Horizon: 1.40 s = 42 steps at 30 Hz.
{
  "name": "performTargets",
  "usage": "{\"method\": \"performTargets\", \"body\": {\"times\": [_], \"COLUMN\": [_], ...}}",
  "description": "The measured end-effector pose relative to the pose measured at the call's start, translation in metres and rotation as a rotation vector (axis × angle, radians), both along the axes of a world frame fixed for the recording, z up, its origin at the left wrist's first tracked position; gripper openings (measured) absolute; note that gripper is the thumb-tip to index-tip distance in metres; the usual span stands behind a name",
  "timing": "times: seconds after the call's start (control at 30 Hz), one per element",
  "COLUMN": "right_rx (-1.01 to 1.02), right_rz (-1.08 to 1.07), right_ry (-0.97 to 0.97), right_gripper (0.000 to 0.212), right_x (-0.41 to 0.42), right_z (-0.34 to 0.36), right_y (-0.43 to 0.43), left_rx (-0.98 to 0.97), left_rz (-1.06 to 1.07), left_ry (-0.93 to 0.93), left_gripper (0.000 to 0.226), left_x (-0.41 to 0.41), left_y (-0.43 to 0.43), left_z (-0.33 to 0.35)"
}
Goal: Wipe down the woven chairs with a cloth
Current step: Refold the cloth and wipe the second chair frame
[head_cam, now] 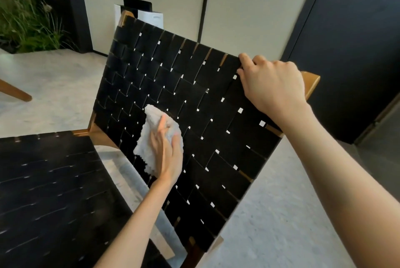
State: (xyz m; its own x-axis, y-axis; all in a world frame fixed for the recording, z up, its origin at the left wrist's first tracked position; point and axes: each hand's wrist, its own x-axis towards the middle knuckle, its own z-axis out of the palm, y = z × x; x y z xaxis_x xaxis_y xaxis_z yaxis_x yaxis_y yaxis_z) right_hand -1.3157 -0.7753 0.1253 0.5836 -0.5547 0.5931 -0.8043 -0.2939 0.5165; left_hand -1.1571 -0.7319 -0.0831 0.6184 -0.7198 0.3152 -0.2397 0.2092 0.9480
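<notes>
A person's left grip (166, 148) lies flat, fingers straight, pressing a white cloth (149, 138) against the black woven backrest (194, 94), low on its left side just above the seat (54, 181). The right grip (272, 86) is curled over the top rail near the far right corner, steadying the chair. Most of the weave lies up and right of the cloth, toward the right grip, so the next stroke probably goes that way.
</notes>
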Motion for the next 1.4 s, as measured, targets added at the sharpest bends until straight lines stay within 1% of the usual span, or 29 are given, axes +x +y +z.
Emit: {"method": "performTargets", "body": {"times": [0.1,0.2,0.27,0.33,0.37,0.43,0.47,0.53,0.57,0.6,0.63,0.67,0.7,0.83,0.97,1.03,1.17,1.23,1.33,1.4], "right_rx": [0.041,0.044,0.041,0.063,0.094,0.144,0.124,0.017,0.003,0.048,0.137,0.208,0.229,0.183,0.159,0.189,0.255,0.278,0.326,0.340], "right_rz": [-0.006,-0.013,-0.016,0.011,0.037,0.085,0.090,0.098,0.115,0.150,0.200,0.246,0.269,0.299,0.354,0.354,0.361,0.379,0.423,0.459], "right_ry": [-0.033,-0.054,-0.069,-0.085,-0.099,-0.139,-0.160,-0.257,-0.360,-0.496,-0.628,-0.711,-0.743,-0.776,-0.836,-0.867,-0.923,-0.959,-1.051,-1.085], "right_gripper": [0.031,0.028,0.026,0.024,0.025,0.029,0.030,0.030,0.031,0.034,0.036,0.038,0.039,0.040,0.038,0.041,0.063,0.069,0.071,0.070], "right_x": [-0.001,-0.002,-0.003,-0.003,-0.004,-0.010,-0.017,-0.036,-0.045,-0.052,-0.055,-0.056,-0.054,-0.052,-0.056,-0.055,-0.046,-0.039,-0.034,-0.033], "right_z": [0.004,0.007,0.007,0.008,0.009,0.010,0.009,0.005,0.003,0.000,-0.002,-0.005,-0.008,-0.016,-0.032,-0.042,-0.065,-0.080,-0.095,-0.096], "right_y": [-0.001,-0.002,-0.003,-0.004,-0.002,0.005,0.010,0.019,0.023,0.024,0.025,0.024,0.023,0.023,0.028,0.033,0.046,0.053,0.059,0.061], "left_rx": [-0.078,-0.195,-0.241,-0.280,-0.289,-0.285,-0.263,-0.226,-0.228,-0.247,-0.263,-0.278,-0.300,-0.396,-0.332,-0.292,-0.192,-0.147,-0.062,0.028], "left_rz": [-0.074,-0.159,-0.224,-0.238,-0.221,-0.142,-0.098,-0.050,-0.057,-0.069,-0.080,-0.086,-0.088,-0.097,-0.042,-0.056,-0.074,-0.088,-0.105,-0.083], "left_ry": [-0.073,-0.160,-0.169,-0.230,-0.260,-0.292,-0.299,-0.325,-0.329,-0.337,-0.356,-0.379,-0.407,-0.522,-0.644,-0.622,-0.563,-0.496,-0.358,-0.300], "left_gripper": [0.065,0.062,0.053,0.032,0.031,0.044,0.048,0.050,0.049,0.046,0.042,0.038,0.037,0.040,0.044,0.045,0.046,0.046,0.064,0.066], "left_x": [-0.014,-0.027,-0.030,-0.031,-0.030,-0.031,-0.034,-0.041,-0.045,-0.049,-0.055,-0.061,-0.068,-0.097,-0.094,-0.084,-0.071,-0.066,-0.058,-0.053], "left_y": [-0.030,-0.059,-0.072,-0.082,-0.085,-0.081,-0.077,-0.068,-0.064,-0.059,-0.054,-0.049,-0.045,-0.022,-0.014,-0.008,0.013,0.026,0.046,0.061], "left_z": [0.063,0.134,0.170,0.180,0.175,0.158,0.152,0.144,0.144,0.145,0.147,0.147,0.147,0.140,0.119,0.101,0.053,0.029,-0.001,-0.022]}}
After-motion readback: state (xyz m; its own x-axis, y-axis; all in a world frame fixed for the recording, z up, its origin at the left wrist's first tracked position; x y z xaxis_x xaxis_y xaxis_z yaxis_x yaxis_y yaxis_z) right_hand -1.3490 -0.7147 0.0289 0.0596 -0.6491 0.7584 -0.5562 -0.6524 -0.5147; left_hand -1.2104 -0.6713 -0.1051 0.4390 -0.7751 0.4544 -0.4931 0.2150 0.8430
